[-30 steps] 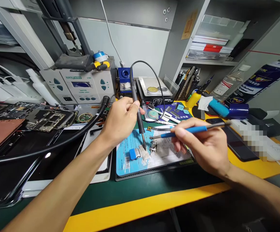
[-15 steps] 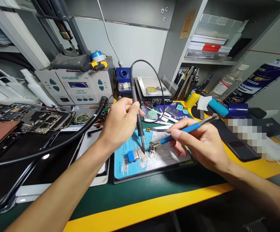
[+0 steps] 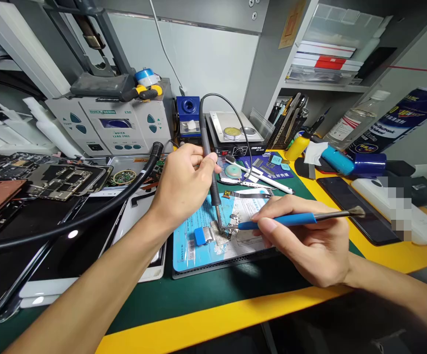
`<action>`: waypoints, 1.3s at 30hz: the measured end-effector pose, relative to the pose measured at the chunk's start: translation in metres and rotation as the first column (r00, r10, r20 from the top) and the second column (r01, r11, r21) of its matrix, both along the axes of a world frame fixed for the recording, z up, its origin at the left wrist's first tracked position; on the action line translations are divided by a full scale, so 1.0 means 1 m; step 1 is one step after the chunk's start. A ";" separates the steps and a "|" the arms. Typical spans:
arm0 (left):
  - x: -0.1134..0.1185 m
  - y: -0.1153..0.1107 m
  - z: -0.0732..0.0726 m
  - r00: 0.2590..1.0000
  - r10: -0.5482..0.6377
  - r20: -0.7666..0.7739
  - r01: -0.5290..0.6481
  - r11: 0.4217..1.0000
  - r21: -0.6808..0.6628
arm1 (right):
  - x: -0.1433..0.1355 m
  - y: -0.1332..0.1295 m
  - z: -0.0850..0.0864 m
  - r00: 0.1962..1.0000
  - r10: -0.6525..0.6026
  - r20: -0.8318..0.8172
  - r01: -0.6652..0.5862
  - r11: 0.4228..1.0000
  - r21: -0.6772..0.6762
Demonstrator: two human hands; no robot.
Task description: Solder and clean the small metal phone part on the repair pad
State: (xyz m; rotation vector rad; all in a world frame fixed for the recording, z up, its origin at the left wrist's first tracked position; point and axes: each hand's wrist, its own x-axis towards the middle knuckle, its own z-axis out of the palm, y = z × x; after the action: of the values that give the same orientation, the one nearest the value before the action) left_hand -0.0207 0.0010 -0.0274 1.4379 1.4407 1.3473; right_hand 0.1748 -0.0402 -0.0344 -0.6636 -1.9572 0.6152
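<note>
My left hand (image 3: 182, 184) is closed around a soldering iron (image 3: 215, 194), its tip pointing down at a small silvery plate (image 3: 218, 238). My right hand (image 3: 311, 246) grips a blue-handled brush tool (image 3: 289, 221), bristles outward to the right and the metal end to the left. That metal end is at a small circuit part with metal contacts (image 3: 234, 220), beside the iron's tip; whether the two touch is too fine to tell. A blue-tabbed metal piece (image 3: 200, 236) lies left of the plate. All rest on a light blue printed sheet (image 3: 183, 258).
Behind stand a hot air station (image 3: 113, 123) and a small heating plate device (image 3: 235, 142). Dismantled phones and boards (image 3: 64, 182) crowd the left, crossed by a thick black hose (image 3: 99, 223). A black phone (image 3: 353, 209) and a spray can (image 3: 401, 118) are on the right.
My right hand has lowered slightly, swinging the brush tool nearly level. The circuit part has turned and now sits closer to the iron's tip. My left hand keeps its grip.
</note>
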 end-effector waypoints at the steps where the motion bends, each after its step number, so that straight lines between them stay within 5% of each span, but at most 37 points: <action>1: 0.000 0.000 0.000 1.000 0.000 0.004 0.000 1.000 0.002 | 0.000 0.000 0.000 1.000 0.005 -0.004 -0.005 1.000 -0.006; 20: 0.002 -0.002 0.001 0.999 0.028 -0.026 -0.027 0.999 0.040 | 0.003 0.002 -0.001 0.999 0.035 0.000 -0.035 0.997 -0.062; 26: 0.003 -0.004 0.003 0.999 0.037 -0.019 -0.036 0.999 0.009 | 0.002 0.001 -0.002 0.998 -0.064 -0.024 0.057 0.975 -0.217; 39: 0.003 -0.003 0.000 0.999 0.034 -0.009 -0.034 0.998 0.044 | 0.001 0.003 -0.003 0.986 -0.026 -0.167 -0.058 0.878 -0.475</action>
State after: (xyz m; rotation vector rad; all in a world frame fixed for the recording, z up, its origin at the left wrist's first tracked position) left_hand -0.0176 -0.0016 -0.0270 1.4561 1.4562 1.4028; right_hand 0.1759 -0.0377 -0.0375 -0.8648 -1.6585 1.1513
